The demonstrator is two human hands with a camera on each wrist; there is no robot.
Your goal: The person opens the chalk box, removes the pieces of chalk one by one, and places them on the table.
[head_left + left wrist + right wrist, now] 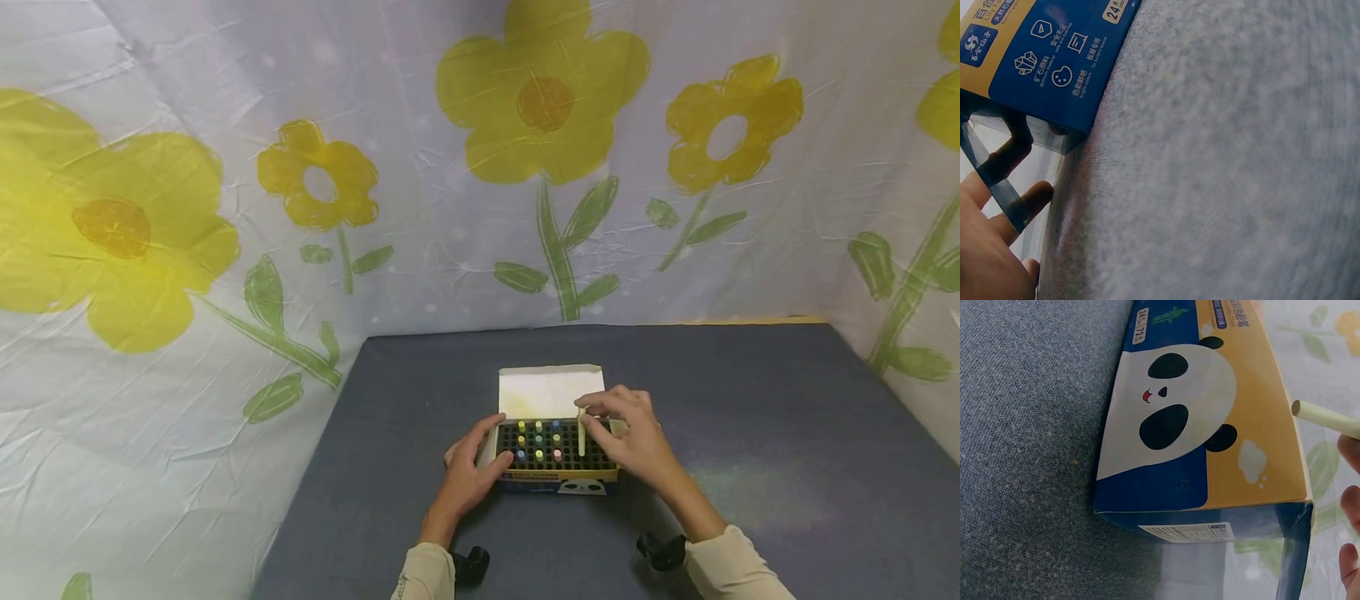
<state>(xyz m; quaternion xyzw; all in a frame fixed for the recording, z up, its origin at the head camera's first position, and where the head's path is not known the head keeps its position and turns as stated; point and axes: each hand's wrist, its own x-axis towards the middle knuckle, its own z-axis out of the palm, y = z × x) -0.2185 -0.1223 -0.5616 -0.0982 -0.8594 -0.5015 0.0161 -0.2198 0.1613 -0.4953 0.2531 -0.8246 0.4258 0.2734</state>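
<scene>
An open chalk box (540, 477) sits on the dark table, its white lid (547, 390) raised at the back. Several coloured chalks (539, 439) stand in the holes of its black insert (600, 458), left and middle. My left hand (467, 473) holds the box's left side, thumb at the front corner and fingers toward the back. Between thumb and fingertips my right hand (636, 435) pinches a pale yellow chalk stick (582, 439), upright over the insert's right part. The right wrist view shows that stick's end (1319, 416) above the box's panda-printed front (1210, 387).
Dark grey cloth covers the table (750, 400). Behind it hangs a white sheet (420, 208) printed with yellow flowers. In the wrist views, side flaps (997, 181) stick out at the box's ends. Black wrist mounts (471, 567) show below both hands.
</scene>
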